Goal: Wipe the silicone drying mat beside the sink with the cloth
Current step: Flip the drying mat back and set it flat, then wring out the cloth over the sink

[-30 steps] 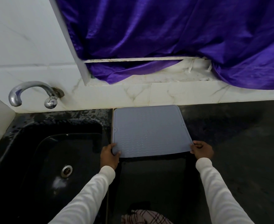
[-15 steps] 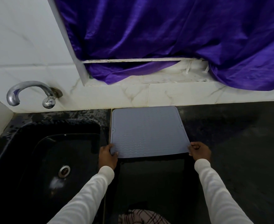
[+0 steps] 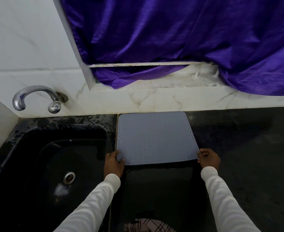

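The left hand (image 3: 113, 164) pinches the near-left corner of the silicone drying mat (image 3: 156, 138), thumb on top and fingers curled beneath, and the right hand (image 3: 209, 159) pinches the near-right corner the same way, fingers bent round the edge. So both hands hold the mat's near edge, which looks slightly lifted off the counter (image 3: 248, 148), while the far edge lies flat and touches the foot of the white tiled wall (image 3: 171, 101). From the fingers the mat stretches away toward that wall, its left side running just beside the rim of the sink (image 3: 57, 148). The cloth (image 3: 148, 225), a checked piece at the very near edge of the view, lies on the counter between the two sleeves, close to the body and well apart from the mat. Neither hand is touching it, and it sits about evenly between them, perhaps a little nearer the right forearm. My judgement is that wiping has not begun: the mat is being set in place, and the coming move calls for one hand to let go and reach back and down for the cloth. The sink is a black basin, wet-looking, with a metal drain (image 3: 69, 177) at the bottom and nothing else visible in it; the tap (image 3: 37, 97) curves over its far-left corner. A purple curtain (image 3: 188, 39) hangs above the wall ledge.
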Demonstrator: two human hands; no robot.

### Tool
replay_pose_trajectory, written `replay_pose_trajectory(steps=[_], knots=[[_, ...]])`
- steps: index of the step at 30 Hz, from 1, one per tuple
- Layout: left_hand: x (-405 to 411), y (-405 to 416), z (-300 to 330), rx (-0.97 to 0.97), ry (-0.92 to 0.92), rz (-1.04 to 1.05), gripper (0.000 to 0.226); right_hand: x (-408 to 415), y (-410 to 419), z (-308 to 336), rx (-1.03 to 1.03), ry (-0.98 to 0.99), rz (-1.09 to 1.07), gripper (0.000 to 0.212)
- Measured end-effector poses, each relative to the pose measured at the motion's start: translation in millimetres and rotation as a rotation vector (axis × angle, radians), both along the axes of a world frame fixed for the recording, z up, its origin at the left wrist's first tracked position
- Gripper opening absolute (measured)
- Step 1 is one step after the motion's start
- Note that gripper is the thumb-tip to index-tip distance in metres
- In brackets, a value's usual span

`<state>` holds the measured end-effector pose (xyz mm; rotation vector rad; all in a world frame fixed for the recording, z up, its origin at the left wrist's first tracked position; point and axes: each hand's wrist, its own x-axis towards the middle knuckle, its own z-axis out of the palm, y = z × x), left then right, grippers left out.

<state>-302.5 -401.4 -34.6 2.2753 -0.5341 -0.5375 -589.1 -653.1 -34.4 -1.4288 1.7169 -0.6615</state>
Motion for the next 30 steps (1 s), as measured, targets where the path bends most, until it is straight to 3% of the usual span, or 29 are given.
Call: replay_pose_trajectory(steps=[5, 14, 18, 20, 23, 25, 26, 28, 30], knots=[[0.6, 1.4, 2.3, -0.006, 0.002, -0.008, 0.045, -0.5, -2.4, -2.3, 0.035, 0.029, 0.010, 0.008], [-6.9, 9.7, 9.5, -0.005, 0.022, 0.025, 0.045, -18.3, 18.5, -21.1, -0.128, 0.166, 0.129, 0.010], [-39.2, 29.9, 9.0, -0.023, 0.037, -0.190, 0.038, -19.2, 87.1, -4.0, -0.168, 0.138, 0.368, 0.020], [-61.4, 47.3, 4.2, -0.041, 0.044, -0.342, 0.038, -20.0, 123.4, 14.6, -0.044, 0.053, 0.587, 0.015], [-83.4, 66.5, -2.9, -0.025, 0.042, -0.438, 0.037, -19.8, 175.7, 36.9, 0.161, 0.108, 1.041, 0.057], [-88.8, 72.7, -1.9, -0.029, 0.066, -0.444, 0.035, -17.1, 220.4, 27.1, 0.093, 0.325, 1.248, 0.067], [-89.7, 75.7, -0.9, -0.040, 0.095, -0.465, 0.033, -15.8, 243.2, 20.9, -0.060, 0.439, 1.234, 0.072], [-90.9, 83.5, 5.2, -0.045, 0.191, -0.583, 0.035, -9.7, 271.9, 11.6, -0.115, 0.483, 1.143, 0.079], [-93.9, 93.9, 13.2, 0.015, 0.245, -0.772, 0.045, -7.6, 276.8, 1.2, -0.166, 0.475, 1.108, 0.064]])
